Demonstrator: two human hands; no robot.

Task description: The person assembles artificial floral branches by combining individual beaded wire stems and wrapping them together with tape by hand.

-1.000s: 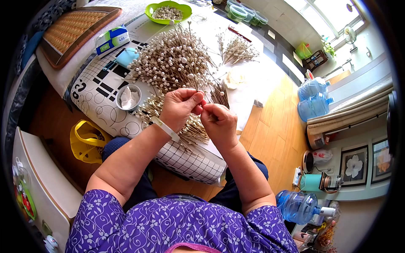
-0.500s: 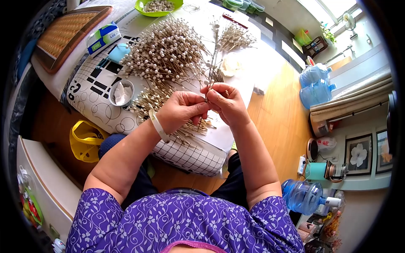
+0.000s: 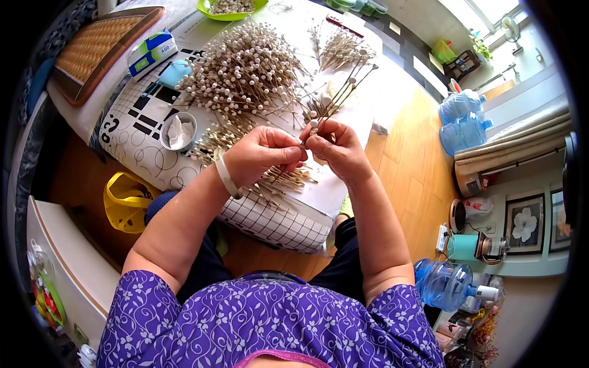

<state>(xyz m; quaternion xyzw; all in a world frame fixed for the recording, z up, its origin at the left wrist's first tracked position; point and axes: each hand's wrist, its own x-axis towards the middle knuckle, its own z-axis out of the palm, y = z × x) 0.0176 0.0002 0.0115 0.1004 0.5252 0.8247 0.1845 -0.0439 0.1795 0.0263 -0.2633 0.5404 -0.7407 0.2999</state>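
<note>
Thin brown stems with small round tips (image 3: 338, 101) are pinched between my two hands over the near part of the table, slanting up to the right. My left hand (image 3: 264, 157) is closed on their lower part, thumb against fingers, a pale bangle on its wrist. Beside it, my right hand (image 3: 341, 153) is closed around the stems a little higher, just below a white bead. Behind my hands lies a large heap of white-tipped stems (image 3: 245, 73). More stems (image 3: 291, 178) lie partly under my hands, and a smaller bunch (image 3: 345, 50) rests at the back right.
Left of the heap are a cup with white tissue (image 3: 191, 141), a tissue pack (image 3: 152, 54) and a light blue item (image 3: 175, 73). A green bowl (image 3: 235, 16) stands at the back. A yellow bag (image 3: 126, 208) is on the floor; blue water bottles (image 3: 463, 132) stand right.
The stems in my hands have tipped from nearly upright to a rightward slant. My right hand has shifted slightly right and down; my left hand stays close to its place.
</note>
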